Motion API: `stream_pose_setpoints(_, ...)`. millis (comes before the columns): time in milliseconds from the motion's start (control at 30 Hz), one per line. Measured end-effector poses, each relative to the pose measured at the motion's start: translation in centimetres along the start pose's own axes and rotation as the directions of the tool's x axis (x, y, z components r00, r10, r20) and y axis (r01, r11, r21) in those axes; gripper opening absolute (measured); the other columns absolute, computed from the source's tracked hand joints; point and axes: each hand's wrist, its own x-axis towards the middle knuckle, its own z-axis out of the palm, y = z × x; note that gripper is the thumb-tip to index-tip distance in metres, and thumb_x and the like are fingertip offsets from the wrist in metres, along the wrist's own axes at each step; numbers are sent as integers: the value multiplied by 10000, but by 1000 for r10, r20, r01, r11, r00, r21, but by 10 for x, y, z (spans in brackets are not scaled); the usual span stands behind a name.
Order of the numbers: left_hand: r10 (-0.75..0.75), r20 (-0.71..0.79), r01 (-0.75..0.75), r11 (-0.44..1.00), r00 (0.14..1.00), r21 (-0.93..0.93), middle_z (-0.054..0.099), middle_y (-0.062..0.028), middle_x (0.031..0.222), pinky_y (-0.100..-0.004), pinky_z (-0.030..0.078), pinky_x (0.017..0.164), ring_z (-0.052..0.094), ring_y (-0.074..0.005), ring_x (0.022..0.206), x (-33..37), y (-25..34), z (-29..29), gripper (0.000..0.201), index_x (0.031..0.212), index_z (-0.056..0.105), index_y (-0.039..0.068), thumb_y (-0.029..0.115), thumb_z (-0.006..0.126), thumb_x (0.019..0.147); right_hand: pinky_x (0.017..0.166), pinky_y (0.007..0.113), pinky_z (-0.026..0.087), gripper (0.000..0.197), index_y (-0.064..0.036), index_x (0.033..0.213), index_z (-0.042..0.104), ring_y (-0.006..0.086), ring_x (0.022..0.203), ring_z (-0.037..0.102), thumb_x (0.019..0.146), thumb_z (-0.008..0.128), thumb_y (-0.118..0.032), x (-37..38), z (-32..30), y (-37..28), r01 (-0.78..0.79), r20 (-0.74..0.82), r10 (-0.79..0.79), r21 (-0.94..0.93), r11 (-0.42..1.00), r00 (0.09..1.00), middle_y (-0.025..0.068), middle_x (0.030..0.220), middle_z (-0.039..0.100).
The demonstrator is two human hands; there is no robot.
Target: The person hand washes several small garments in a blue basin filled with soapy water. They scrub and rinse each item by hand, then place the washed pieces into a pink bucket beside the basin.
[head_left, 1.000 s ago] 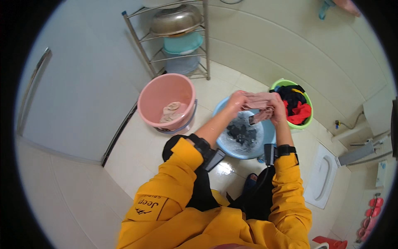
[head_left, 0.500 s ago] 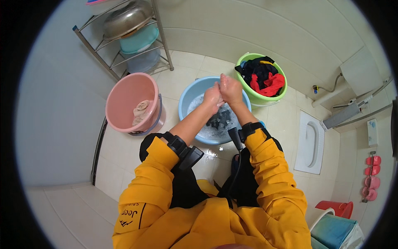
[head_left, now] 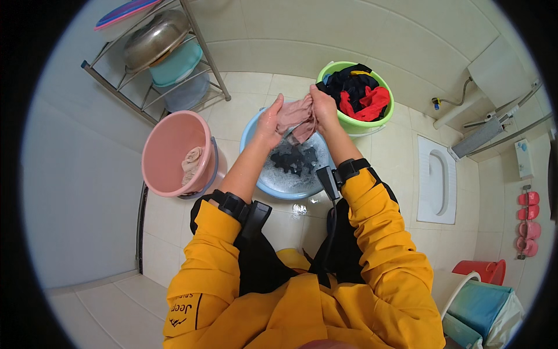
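Observation:
A small, wet, dusty-pink piece of laundry (head_left: pixel 295 118) is spread between my hands over the light-blue basin (head_left: pixel 289 196). My left hand (head_left: pixel 269 123) grips its left side, thumb pointing up. At its right edge, my right hand (head_left: pixel 326 109) pinches the fabric. The cloth hangs in folds, and whether it is a sock or another small garment is unclear. Sudsy water fills the basin below, with a dark garment (head_left: pixel 295 160) lying in it. Both hands are above the water.
A pink bucket (head_left: pixel 156 154) holding beige cloth (head_left: pixel 192 164) stands left. Behind the basin on the right, a green bucket (head_left: pixel 385 84) holds black and red clothes (head_left: pixel 371 104). A metal rack (head_left: pixel 203 49) with basins stands far left. A squat toilet (head_left: pixel 436 180) is at the right.
My hands were bunched together over the basin. They have moved apart, and the pink cloth now shows opened out between them. The view has shifted slightly.

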Motion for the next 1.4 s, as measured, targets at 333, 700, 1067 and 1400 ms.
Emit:
stream_pose_setpoints(333, 147, 188, -171, 978, 971, 117, 527, -39, 896, -295, 437, 694, 521, -163, 776, -1, -17, -17, 275, 1071, 420, 116, 297, 415, 864, 504, 371, 423, 299, -40, 639, 555, 307, 554, 531, 779, 496, -298, -72, 52, -7, 698, 401, -589, -551, 457, 702, 152, 583, 530)
stream_pose_setpoints(700, -198, -232, 133, 954, 952, -268, 536, -31, 684, -297, 390, 438, 502, -162, 535, -6, -27, -10, 287, 774, 505, 107, 355, 377, 846, 487, 418, 423, 354, -73, 584, 561, 339, 542, 524, 800, 422, -317, -78, 59, -22, 751, 530, -591, -625, 213, 608, 145, 601, 546)
stream_pose_setpoints(1067, -76, -428, 220, 929, 901, 297, 568, -96, 871, -279, 435, 537, 569, -202, 737, 35, -27, -80, 299, 942, 514, 31, 301, 421, 853, 655, 326, 418, 465, 29, 860, 547, 218, 768, 537, 806, 443, -421, 26, -24, 86, -211, 14, 302, -685, 697, 953, 121, 828, 570)
stream_pose_setpoints(1400, 30, -525, 420, 563, 850, 712, 526, -186, 1026, -331, 416, 772, 516, -259, 938, 60, -51, -113, 444, 1111, 462, -12, 72, 474, 676, 858, 358, 386, 527, -37, 1142, 453, 320, 1060, 458, 667, 596, -214, 18, -29, 166, -140, -11, 627, -978, 157, 779, 194, 1137, 476)
